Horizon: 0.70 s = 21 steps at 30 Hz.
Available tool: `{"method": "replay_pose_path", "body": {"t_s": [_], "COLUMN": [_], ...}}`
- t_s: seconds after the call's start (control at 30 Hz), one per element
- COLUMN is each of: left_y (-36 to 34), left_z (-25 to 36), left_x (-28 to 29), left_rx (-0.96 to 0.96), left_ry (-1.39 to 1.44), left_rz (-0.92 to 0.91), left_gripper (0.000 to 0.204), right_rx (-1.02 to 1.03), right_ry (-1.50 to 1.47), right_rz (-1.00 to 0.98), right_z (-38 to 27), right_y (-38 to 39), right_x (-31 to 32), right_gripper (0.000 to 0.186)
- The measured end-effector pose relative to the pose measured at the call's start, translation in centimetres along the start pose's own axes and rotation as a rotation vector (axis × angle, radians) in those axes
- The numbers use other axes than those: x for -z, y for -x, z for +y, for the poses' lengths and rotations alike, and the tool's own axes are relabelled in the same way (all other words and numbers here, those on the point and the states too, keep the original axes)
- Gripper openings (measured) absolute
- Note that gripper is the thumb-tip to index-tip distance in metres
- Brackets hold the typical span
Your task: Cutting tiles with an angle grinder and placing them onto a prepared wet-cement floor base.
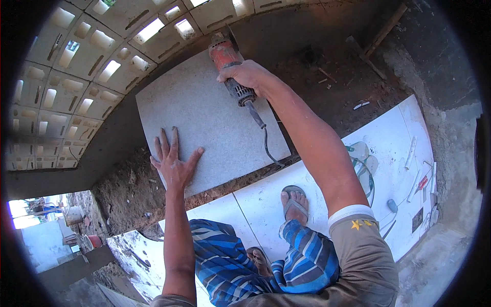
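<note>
A large grey square tile (215,97) lies flat on the dirt floor in front of me. My left hand (173,159) presses flat on its near left part, fingers spread. My right hand (246,74) grips the black handle of a red angle grinder (225,53), whose head rests at the tile's far edge. The grinder's black cord (266,140) trails back across the tile toward me. My feet in sandals (294,200) stand on white tiles (255,197) just behind the grey one.
A wall of pale hollow blocks (87,56) curves along the left and top. Bare soil (123,192) and rubble lie around the tile. Small tools and a hose (365,169) rest on the white tiles at right. Wooden sticks (376,38) lie at the back right.
</note>
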<state>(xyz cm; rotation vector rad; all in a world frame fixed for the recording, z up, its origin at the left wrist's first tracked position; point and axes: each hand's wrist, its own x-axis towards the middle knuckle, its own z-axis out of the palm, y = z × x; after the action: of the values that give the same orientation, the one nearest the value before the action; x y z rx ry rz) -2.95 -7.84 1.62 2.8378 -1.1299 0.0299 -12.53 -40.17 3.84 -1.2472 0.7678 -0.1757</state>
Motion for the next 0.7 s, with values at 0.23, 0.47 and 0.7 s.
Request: {"method": "replay_pose_path", "body": {"t_s": [0.23, 0.47, 0.7], "left_y": [-0.1, -0.2, -0.3], "left_z": [-0.1, -0.6, -0.5], "left_x": [-0.2, -0.5, -0.5], "left_rx": [0.004, -0.016, -0.026], "left_ry": [-0.014, -0.003, 0.010], "left_rz": [0.002, 0.028, 0.030], "left_gripper": [0.106, 0.107, 0.107], "right_rx": [-0.002, 0.009, 0.007], "right_ry": [0.020, 0.031, 0.078], "right_rz": [-0.004, -0.007, 0.001], "right_z": [0.4, 0.6, 1.3], "right_y": [1.1, 2.5, 3.9], "right_x": [-0.2, -0.5, -0.5], "right_gripper": [0.029, 0.029, 0.030]}}
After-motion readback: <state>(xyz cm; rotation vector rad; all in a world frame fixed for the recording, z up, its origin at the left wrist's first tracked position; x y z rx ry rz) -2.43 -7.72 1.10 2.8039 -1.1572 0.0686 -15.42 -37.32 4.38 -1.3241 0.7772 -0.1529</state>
